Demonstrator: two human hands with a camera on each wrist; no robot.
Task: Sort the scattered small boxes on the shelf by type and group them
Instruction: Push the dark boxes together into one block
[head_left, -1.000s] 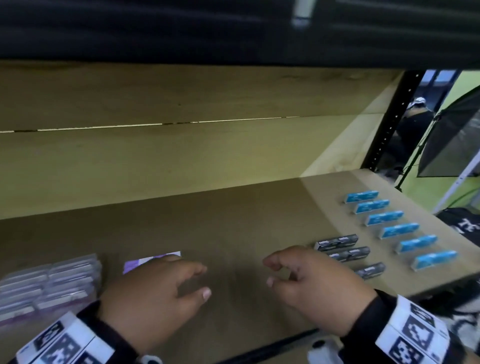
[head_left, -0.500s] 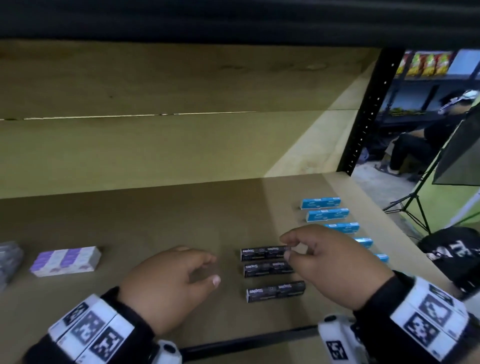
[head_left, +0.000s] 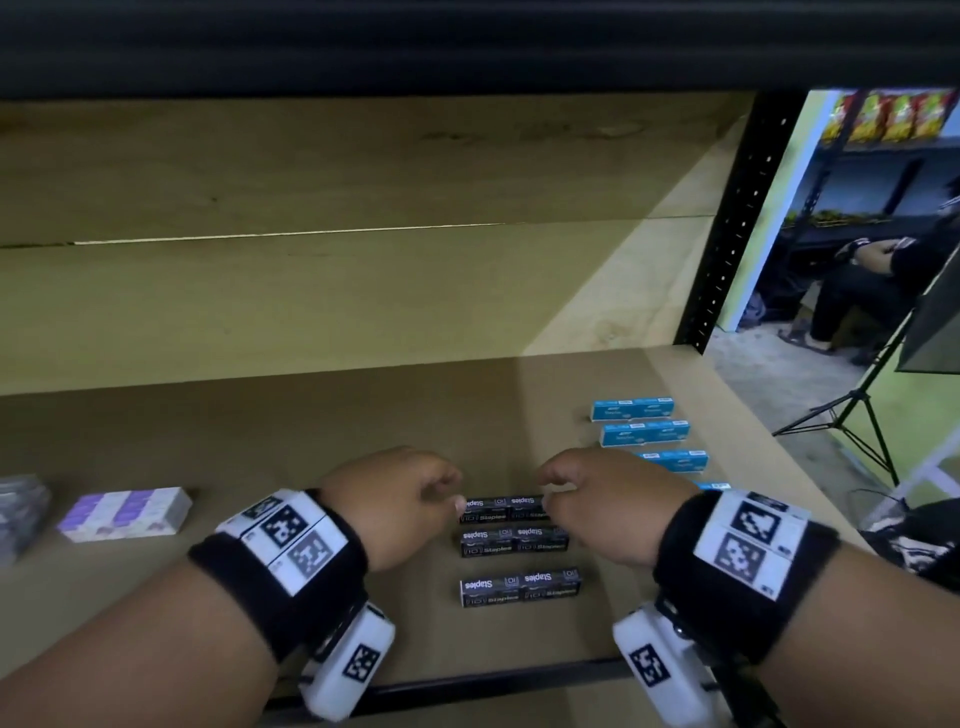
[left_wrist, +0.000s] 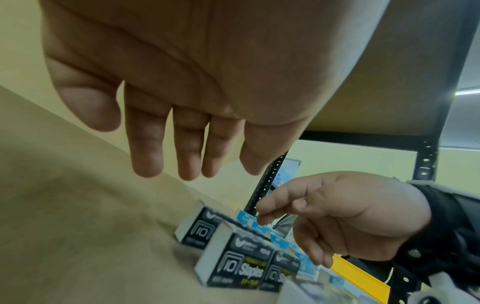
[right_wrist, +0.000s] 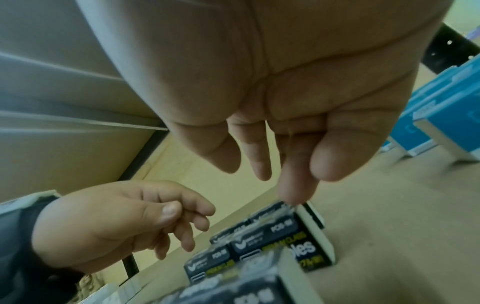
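On the shelf (head_left: 291, 441), near its front edge, three black staple boxes lie in a column, long sides parallel and small gaps between them. Both hands meet at the far black box (head_left: 501, 508): the left hand (head_left: 400, 499) comes to its left end and the right hand (head_left: 608, 501) to its right end. From the head view the fingertips sit at the box ends, but whether they actually press or pinch it cannot be told. The right wrist view shows the right hand's fingers (right_wrist: 296, 185) hanging down, loosely extended, one fingertip at or just above the top edge of a black box (right_wrist: 275, 236); the left wrist view shows the left hand's fingers (left_wrist: 148, 148) hanging relaxed and apart from the boxes below, holding nothing. The middle black box (head_left: 513, 540) and the near black box (head_left: 519, 586) lie untouched, printed "Staples" on their faces.

To the right, a row of blue boxes (head_left: 644, 432) runs along the shelf toward its right edge, the nearer ones partly hidden behind the right hand. Well to the left lies a purple-and-white box (head_left: 124, 514), and at the far left edge a blurred pale pack (head_left: 18, 514). Both wrists wear black bands (head_left: 311, 561) with square printed markers. Beyond the black shelf upright (head_left: 737, 223), a person sits in the background (head_left: 872, 280) beside a tripod (head_left: 852, 415).
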